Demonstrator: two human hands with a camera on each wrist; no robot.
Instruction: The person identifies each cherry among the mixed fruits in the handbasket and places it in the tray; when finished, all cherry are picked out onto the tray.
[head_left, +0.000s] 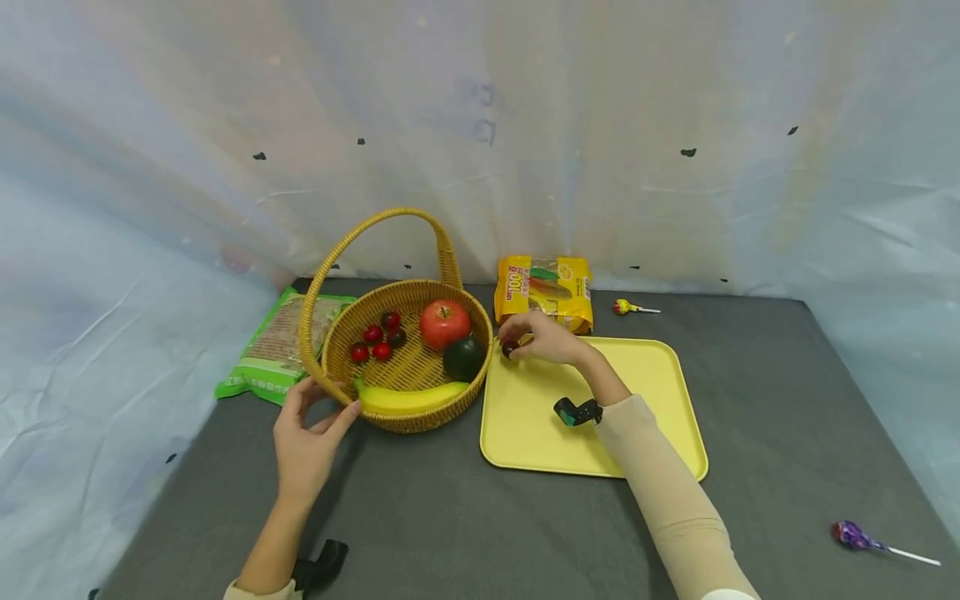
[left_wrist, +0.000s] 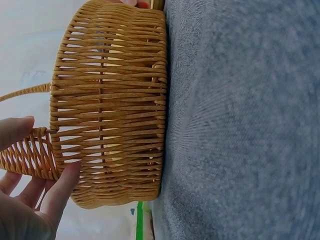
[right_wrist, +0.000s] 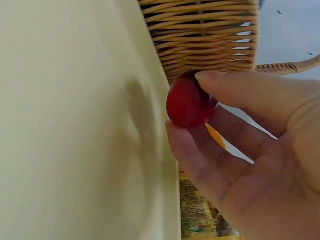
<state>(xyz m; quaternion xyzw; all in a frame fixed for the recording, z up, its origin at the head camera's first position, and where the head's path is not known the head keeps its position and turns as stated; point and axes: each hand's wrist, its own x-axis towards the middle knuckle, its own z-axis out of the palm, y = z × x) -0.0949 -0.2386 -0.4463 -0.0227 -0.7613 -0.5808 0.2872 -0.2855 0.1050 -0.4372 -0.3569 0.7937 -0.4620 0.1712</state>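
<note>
A round yellow wicker basket (head_left: 408, 425) stands left of centre, its tall handle (head_left: 307, 329) arching over it. My left hand (head_left: 306, 442) grips the foot of that handle at the near left rim, thumb on one side and fingers on the other. In the basket lie several dark red cherries (head_left: 372, 333), a red apple (head_left: 444, 323), a dark green avocado (head_left: 464, 358) and a banana (head_left: 408, 399). Over the far left corner of the yellow tray (head_left: 525, 433), my right hand (head_left: 551, 340) pinches a cherry (right_wrist: 190, 102) between thumb and fingertips, close beside the basket wall.
Behind the tray lies a yellow food packet (head_left: 543, 292), with a yellow-wrapped lollipop (head_left: 624, 307) to its right. A green-edged bag (head_left: 281, 346) sits left of the basket. Near the right front is a purple lollipop (head_left: 855, 536). Pale sheeting (head_left: 525, 150) hangs behind the grey tabletop.
</note>
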